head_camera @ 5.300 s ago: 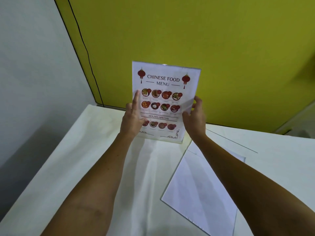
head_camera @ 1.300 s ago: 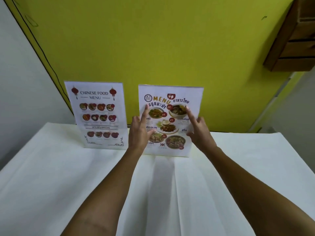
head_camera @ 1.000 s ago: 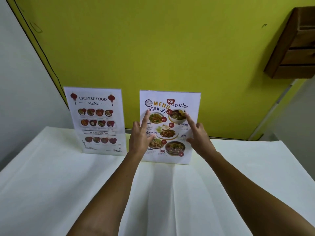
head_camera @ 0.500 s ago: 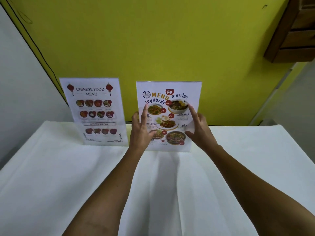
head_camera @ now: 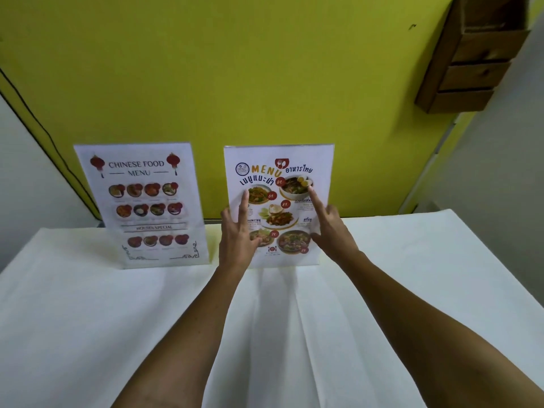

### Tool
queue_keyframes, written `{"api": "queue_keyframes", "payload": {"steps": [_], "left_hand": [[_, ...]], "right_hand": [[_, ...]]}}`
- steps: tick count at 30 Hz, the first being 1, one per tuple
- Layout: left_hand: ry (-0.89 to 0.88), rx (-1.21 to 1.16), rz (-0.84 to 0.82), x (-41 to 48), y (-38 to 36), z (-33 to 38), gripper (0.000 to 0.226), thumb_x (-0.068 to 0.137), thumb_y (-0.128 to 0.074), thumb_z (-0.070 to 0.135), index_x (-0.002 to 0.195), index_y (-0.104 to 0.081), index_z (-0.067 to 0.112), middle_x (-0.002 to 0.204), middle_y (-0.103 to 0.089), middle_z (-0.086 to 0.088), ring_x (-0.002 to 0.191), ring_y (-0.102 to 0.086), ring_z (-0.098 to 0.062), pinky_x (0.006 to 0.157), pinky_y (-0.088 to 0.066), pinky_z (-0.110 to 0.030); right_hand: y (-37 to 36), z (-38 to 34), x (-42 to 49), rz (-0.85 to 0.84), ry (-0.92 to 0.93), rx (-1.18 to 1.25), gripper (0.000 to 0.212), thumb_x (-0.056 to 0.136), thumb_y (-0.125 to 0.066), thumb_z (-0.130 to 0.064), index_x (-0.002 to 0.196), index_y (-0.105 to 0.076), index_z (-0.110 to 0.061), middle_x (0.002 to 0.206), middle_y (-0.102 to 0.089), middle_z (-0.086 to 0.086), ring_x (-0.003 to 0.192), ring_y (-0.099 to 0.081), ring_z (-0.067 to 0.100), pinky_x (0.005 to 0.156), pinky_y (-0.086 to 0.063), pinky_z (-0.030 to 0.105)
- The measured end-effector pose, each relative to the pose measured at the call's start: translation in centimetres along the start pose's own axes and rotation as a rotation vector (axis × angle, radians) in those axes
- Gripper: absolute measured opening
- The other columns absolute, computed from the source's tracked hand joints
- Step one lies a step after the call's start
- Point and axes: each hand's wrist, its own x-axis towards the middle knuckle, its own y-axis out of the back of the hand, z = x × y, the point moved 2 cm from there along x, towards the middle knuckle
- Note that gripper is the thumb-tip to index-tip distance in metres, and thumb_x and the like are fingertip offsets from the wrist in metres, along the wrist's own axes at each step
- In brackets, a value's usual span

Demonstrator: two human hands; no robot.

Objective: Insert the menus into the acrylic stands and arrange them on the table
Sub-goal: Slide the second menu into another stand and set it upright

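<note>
Two menus in clear acrylic stands are upright at the far side of the white-clothed table (head_camera: 88, 319). The Chinese food menu stand (head_camera: 141, 206) is on the left, untouched. The Thai food menu stand (head_camera: 279, 184) is to its right, its base on the cloth. My left hand (head_camera: 238, 234) rests against the Thai menu stand's left part, fingers spread, forefinger up on the front face. My right hand (head_camera: 329, 228) touches the right part, forefinger stretched up on the face, thumb at the lower front.
A yellow-green wall (head_camera: 235, 69) rises right behind the stands. A brown wooden wall rack (head_camera: 468, 60) hangs at upper right. A grey wall with a black cable (head_camera: 38, 125) borders the left. The cloth has fold creases.
Over the last second the Thai menu stand stays between my hands near the same spot, with my fingers shifting slightly on its face. Five seconds ago I held the Chinese menu stand, which now stands at left.
</note>
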Motion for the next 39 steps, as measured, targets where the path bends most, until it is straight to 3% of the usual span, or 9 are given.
{"api": "queue_keyframes", "payload": {"steps": [11, 17, 21, 26, 32, 39], "left_hand": [[0.023, -0.004, 0.037, 0.1, -0.4, 4.2, 0.119, 0.067, -0.086, 0.018, 0.152, -0.005, 0.037, 0.125, -0.039, -0.021, 0.096, -0.059, -0.035, 0.072, -0.056, -0.044], [0.041, -0.025, 0.019, 0.1, -3.8, 12.1, 0.119, 0.069, -0.085, 0.021, 0.149, 0.001, 0.043, 0.127, -0.038, -0.02, 0.098, -0.06, -0.033, 0.073, -0.056, -0.042], [0.007, -0.006, -0.013, 0.1, -7.0, 17.6, 0.116, 0.071, -0.083, 0.023, 0.151, -0.001, 0.04, 0.126, -0.039, -0.018, 0.095, -0.059, -0.03, 0.069, -0.055, -0.039], [-0.002, 0.038, -0.053, 0.0, -10.6, 23.0, 0.112, 0.075, -0.08, 0.026, 0.152, 0.0, 0.039, 0.123, -0.038, -0.016, 0.078, -0.045, -0.018, 0.066, -0.053, -0.034], [0.033, 0.008, -0.077, -0.1, -13.2, 25.2, 0.108, 0.077, -0.078, 0.019, 0.152, -0.003, 0.036, 0.123, -0.038, -0.015, 0.088, -0.059, -0.028, 0.071, -0.055, -0.038], [0.033, 0.036, -0.09, -0.2, -14.1, 25.4, 0.106, 0.078, -0.077, 0.018, 0.152, -0.004, 0.036, 0.123, -0.039, -0.015, 0.09, -0.06, -0.029, 0.071, -0.055, -0.04]], "right_hand": [[3.7, 2.4, 0.1, -0.019, 0.001, -0.037, 0.105, 0.081, -0.069, -0.008, 0.144, 0.001, -0.054, 0.115, -0.047, 0.02, 0.089, -0.059, 0.036, 0.072, -0.056, 0.053], [10.0, 8.5, -0.2, 0.012, 0.006, -0.135, 0.105, 0.081, -0.07, -0.01, 0.146, 0.001, -0.05, 0.112, -0.049, 0.02, 0.084, -0.059, 0.034, 0.066, -0.056, 0.052], [13.8, 14.0, -0.8, 0.041, -0.027, -0.161, 0.109, 0.081, -0.071, -0.011, 0.141, 0.006, -0.058, 0.107, -0.05, 0.016, 0.08, -0.058, 0.033, 0.062, -0.056, 0.049], [17.2, 19.9, -1.2, 0.024, -0.051, -0.152, 0.111, 0.079, -0.075, -0.016, 0.141, 0.007, -0.058, 0.109, -0.051, 0.016, 0.084, -0.058, 0.034, 0.059, -0.052, 0.041], [17.9, 23.0, -0.6, -0.012, -0.05, -0.166, 0.109, 0.081, -0.072, -0.014, 0.142, 0.007, -0.057, 0.106, -0.049, 0.016, 0.079, -0.056, 0.032, 0.06, -0.053, 0.044], [16.8, 24.8, -0.8, -0.005, -0.038, -0.08, 0.109, 0.082, -0.067, -0.005, 0.139, 0.008, -0.06, 0.106, -0.047, 0.015, 0.083, -0.055, 0.038, 0.067, -0.054, 0.051]]}}
